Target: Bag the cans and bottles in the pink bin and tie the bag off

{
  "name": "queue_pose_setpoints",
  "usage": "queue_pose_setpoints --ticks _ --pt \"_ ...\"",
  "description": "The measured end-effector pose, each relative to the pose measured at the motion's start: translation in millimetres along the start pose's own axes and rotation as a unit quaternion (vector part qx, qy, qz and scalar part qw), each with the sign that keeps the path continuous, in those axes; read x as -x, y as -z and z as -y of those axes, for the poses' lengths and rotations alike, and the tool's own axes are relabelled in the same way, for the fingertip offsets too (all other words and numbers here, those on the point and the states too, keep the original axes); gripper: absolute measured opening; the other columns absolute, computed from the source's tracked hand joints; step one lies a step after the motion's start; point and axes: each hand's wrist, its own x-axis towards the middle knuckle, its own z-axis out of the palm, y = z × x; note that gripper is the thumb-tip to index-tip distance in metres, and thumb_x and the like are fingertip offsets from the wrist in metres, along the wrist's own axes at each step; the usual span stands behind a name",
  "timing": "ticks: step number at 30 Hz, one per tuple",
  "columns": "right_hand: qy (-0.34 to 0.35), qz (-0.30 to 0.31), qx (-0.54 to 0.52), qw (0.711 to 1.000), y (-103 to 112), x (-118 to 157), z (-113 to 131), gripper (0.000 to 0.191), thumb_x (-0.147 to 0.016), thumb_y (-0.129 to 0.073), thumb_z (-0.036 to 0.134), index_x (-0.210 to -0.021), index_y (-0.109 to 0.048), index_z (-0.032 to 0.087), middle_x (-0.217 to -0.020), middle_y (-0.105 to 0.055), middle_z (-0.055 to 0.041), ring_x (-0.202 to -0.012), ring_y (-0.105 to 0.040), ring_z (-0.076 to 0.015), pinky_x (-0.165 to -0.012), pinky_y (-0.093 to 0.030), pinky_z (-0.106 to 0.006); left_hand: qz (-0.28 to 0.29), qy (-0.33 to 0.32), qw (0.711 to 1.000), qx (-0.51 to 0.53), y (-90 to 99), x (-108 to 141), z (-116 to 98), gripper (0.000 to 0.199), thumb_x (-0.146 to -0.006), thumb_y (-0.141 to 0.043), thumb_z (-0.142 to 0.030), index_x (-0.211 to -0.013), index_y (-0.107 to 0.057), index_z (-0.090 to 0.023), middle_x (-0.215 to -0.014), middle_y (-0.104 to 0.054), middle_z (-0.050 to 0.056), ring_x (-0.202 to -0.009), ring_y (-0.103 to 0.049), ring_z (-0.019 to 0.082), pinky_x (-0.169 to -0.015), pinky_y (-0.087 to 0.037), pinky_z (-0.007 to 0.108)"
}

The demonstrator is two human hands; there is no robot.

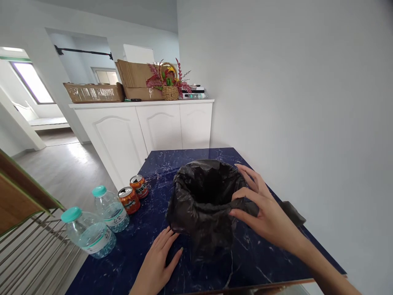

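the right hand (260, 200) has its thumb and forefinger clamped on the rim of a black plastic bag (190, 217), while its other fingers reach forward along the right side of the bag's round mouth. the bag stands open directly to the left of this hand, its edge folded outward and hanging in loose creases; whatever supports it underneath is hidden. the left hand (158, 258) rests palm down with nothing in its grasp, its thumb spread apart from the fingers, and its fingertips lie at the bag's lower left edge, though i cannot tell whether they press against it. beneath both hands is a dark blue table (251, 262) with white marble-like veins. just beyond the right wrist, on its right, lies a dark flat piece (293, 213); whether it joins the bag cannot be told. to the left of the left hand stand a near bottle (90, 237) and, a little farther forward, a second bottle (113, 213), both clear with turquoise caps. ahead of that hand and to its left, past the bottles, a front orange can (129, 201) and a rear orange can (139, 188) stand close together. well beyond both hands is a white cabinet (123, 131) bearing a flower basket (170, 92).
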Motion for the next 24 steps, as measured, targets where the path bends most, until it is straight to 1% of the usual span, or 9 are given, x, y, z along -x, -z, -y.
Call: queue_pose_setpoints --ticks 4,6,8,10,12,14,17,20,24 --pt "-0.006 -0.005 -0.033 0.999 -4 9 3 0.017 -0.102 -0.071 0.05 -0.109 -0.07 0.034 -0.179 -0.018 0.0053 -0.166 -0.022 -0.0395 -0.125 -0.047 -0.06 -0.023 0.018 0.998 0.051 0.8 0 0 0.048 -0.106 -0.058 -0.046 -0.153 -0.06 -0.035 -0.158 -0.062 0.009 -0.143 -0.061 0.036 -0.112 -0.059 0.052" --pt "-0.027 -0.021 -0.06 0.998 -7 14 0 0.031 -0.1 -0.073 0.05 -0.129 -0.066 0.04 -0.179 -0.018 0.0037 -0.166 -0.021 -0.0378 -0.126 -0.045 -0.06 -0.06 0.045 0.993 0.096 2.3 0 -1 0.046 -0.105 -0.058 -0.046 -0.149 -0.062 -0.032 -0.15 -0.068 0.011 -0.137 -0.067 0.036 -0.109 -0.061 0.05" --pt "-0.052 -0.043 -0.108 0.992 -14 23 -7 0.063 -0.099 -0.075 0.049 -0.156 -0.047 0.045 -0.181 -0.016 0.0011 -0.167 -0.021 -0.035 -0.129 -0.041 -0.058 -0.126 0.103 0.976 0.147 6.6 -1 -5 0.043 -0.106 -0.057 -0.047 -0.144 -0.063 -0.028 -0.139 -0.073 0.013 -0.126 -0.073 0.034 -0.105 -0.062 0.05" --pt "-0.077 -0.063 -0.173 0.98 -27 35 -16 0.085 -0.1 -0.074 0.048 -0.168 -0.024 0.047 -0.182 -0.015 -0.0008 -0.166 -0.024 -0.0319 -0.131 -0.039 -0.054 -0.224 0.16 0.942 0.194 14.2 -5 -13 0.04 -0.107 -0.054 -0.049 -0.139 -0.062 -0.025 -0.135 -0.073 0.013 -0.122 -0.073 0.032 -0.106 -0.061 0.05" --pt "-0.106 -0.079 -0.231 0.964 -45 49 -27 0.091 -0.102 -0.071 0.049 -0.171 -0.013 0.048 -0.182 -0.015 -0.0009 -0.166 -0.026 -0.0306 -0.13 -0.039 -0.053 -0.318 0.179 0.901 0.234 23.6 -13 -26 0.038 -0.109 -0.049 -0.049 -0.138 -0.06 -0.027 -0.144 -0.067 0.013 -0.132 -0.067 0.031 -0.112 -0.056 0.051" --pt "-0.138 -0.089 -0.267 0.95 -66 64 -36 0.091 -0.102 -0.07 0.05 -0.171 -0.009 0.05 -0.183 -0.014 -0.0003 -0.166 -0.025 -0.031 -0.13 -0.039 -0.054 -0.354 0.143 0.883 0.272 30.9 -24 -39 0.041 -0.11 -0.047 -0.05 -0.146 -0.055 -0.03 -0.158 -0.057 0.011 -0.147 -0.055 0.031 -0.121 -0.048 0.053" --pt "-0.186 -0.089 -0.301 0.931 -94 82 -46 0.091 -0.102 -0.069 0.053 -0.171 -0.009 0.051 -0.183 -0.014 -0.0001 -0.167 -0.022 -0.0322 -0.128 -0.041 -0.055 -0.277 0.074 0.906 0.312 32.0 -40 -53 0.071 -0.103 -0.058 -0.063 -0.165 -0.035 -0.036 -0.174 -0.038 0.011 -0.161 -0.037 0.035 -0.13 -0.036 0.059" --pt "-0.23 -0.08 -0.301 0.922 -109 94 -55 0.088 -0.102 -0.068 0.056 -0.171 -0.014 0.049 -0.181 -0.023 -0.0034 -0.164 -0.029 -0.0335 -0.125 -0.046 -0.056 -0.159 0.091 0.935 0.305 26.4 -50 -56 0.116 -0.087 -0.078 -0.068 -0.173 -0.008 -0.037 -0.18 -0.024 0.015 -0.163 -0.03 0.042 -0.128 -0.036 0.064" --pt "-0.238 -0.074 -0.236 0.939 -114 110 -75 0.076 -0.102 -0.065 0.057 -0.167 -0.028 0.043 -0.167 -0.047 -0.01 -0.147 -0.056 -0.0328 -0.114 -0.056 -0.052 -0.086 0.12 0.962 0.231 35.7 -42 -52 0.129 -0.084 -0.083 -0.063 -0.172 0.008 -0.042 -0.181 -0.021 0.016 -0.161 -0.03 0.045 -0.122 -0.042 0.069"
